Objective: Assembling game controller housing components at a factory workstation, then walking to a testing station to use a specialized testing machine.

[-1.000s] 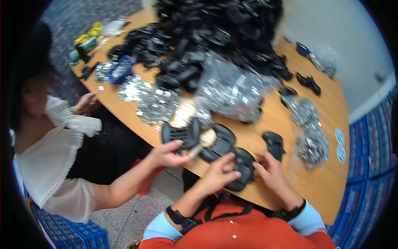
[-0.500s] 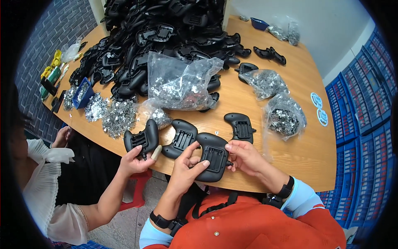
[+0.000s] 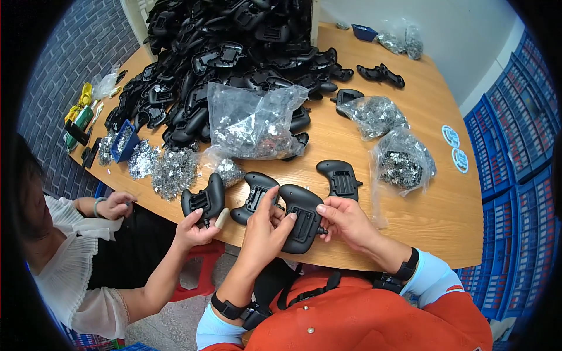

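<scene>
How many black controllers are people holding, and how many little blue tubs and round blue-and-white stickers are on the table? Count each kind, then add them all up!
Held black controllers: 2
Little blue tubs: 2
Round blue-and-white stickers: 2
Total: 6

Wooden table (image 3: 436, 225) between gray brick-patterned wall (image 3: 64, 64), pale wall (image 3: 451, 41) and blue crates (image 3: 499, 192).

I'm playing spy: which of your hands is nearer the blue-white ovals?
Right: the right hand is left of the ovals; the left hand is farther left.
</scene>
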`<state>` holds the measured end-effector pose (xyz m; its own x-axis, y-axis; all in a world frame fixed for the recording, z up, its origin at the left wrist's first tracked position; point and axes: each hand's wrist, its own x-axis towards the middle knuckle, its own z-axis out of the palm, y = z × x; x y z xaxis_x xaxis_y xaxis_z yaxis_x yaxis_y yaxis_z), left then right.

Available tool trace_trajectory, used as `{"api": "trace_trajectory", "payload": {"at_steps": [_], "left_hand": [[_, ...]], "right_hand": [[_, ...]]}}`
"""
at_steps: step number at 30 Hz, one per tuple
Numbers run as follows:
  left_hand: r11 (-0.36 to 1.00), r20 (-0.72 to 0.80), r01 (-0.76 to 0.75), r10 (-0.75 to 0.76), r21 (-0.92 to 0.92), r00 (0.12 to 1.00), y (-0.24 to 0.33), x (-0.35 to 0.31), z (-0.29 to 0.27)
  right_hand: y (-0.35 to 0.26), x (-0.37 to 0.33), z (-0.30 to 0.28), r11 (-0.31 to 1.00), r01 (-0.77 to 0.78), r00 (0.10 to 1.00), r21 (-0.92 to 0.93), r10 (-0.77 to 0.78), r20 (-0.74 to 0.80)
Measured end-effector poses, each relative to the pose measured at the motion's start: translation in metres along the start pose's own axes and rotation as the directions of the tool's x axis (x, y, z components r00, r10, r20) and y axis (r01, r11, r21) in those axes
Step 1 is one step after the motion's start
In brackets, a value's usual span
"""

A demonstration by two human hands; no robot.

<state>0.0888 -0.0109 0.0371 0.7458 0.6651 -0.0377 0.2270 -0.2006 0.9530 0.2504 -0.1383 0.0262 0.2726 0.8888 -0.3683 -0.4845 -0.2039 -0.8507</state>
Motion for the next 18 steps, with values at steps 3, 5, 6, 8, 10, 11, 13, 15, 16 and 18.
{"api": "trace_trajectory", "payload": {"at_steps": [3, 5, 6, 8, 10, 11, 13, 15, 16, 18], "left_hand": [[1.0, -0.02, 0.005, -0.004, 0.026, 1.0, 0.003, 0.0, 0.004], [0.999, -0.024, 0.015, -0.014, 0.033, 1.0, 0.005, 0.001, 0.006], [0.999, -0.021, 0.029, -0.028, 0.04, 0.999, 0.006, 0.001, 0.006], [0.997, -0.012, 0.043, -0.042, 0.058, 0.999, 0.008, 0.002, 0.008], [0.997, -0.014, 0.055, -0.054, 0.058, 0.998, 0.009, 0.004, 0.01], [0.996, -0.01, 0.055, -0.055, 0.068, 0.998, 0.01, 0.004, 0.011], [0.996, 0.007, 0.075, -0.075, 0.041, 0.997, 0.012, 0.004, 0.011], [0.998, -0.006, 0.062, -0.062, -0.022, 0.998, 0.007, 0.007, 0.014], [0.994, -0.025, 0.047, -0.049, -0.094, 0.998, 0.003, 0.009, 0.015], [0.987, 0.015, 0.059, -0.058, -0.149, 0.998, 0.003, 0.012, 0.012]], "right_hand": [[0.0, -0.001, 0.002, 1.0, 0.007, 1.0, -0.012, -0.006, 0.006], [0.0, -0.001, 0.002, 1.0, 0.011, 1.0, -0.008, -0.011, 0.009], [0.0, -0.001, 0.002, 1.0, 0.015, 1.0, 0.001, -0.015, 0.019], [0.001, -0.001, 0.0, 1.0, 0.023, 0.999, 0.02, -0.024, 0.028], [0.002, 0.0, -0.003, 0.999, 0.02, 0.998, 0.031, -0.022, 0.064], [0.001, 0.0, -0.004, 0.999, 0.023, 0.998, 0.041, -0.026, 0.065], [-0.001, 0.0, -0.005, 0.999, 0.012, 0.996, 0.032, -0.015, 0.091], [-0.001, 0.0, -0.003, 0.997, 0.028, 0.993, 0.076, -0.036, 0.111], [-0.001, 0.0, -0.003, 0.993, 0.039, 0.99, 0.11, -0.054, 0.133], [-0.003, -0.001, -0.004, 0.987, 0.048, 0.984, 0.15, -0.073, 0.162]]}}
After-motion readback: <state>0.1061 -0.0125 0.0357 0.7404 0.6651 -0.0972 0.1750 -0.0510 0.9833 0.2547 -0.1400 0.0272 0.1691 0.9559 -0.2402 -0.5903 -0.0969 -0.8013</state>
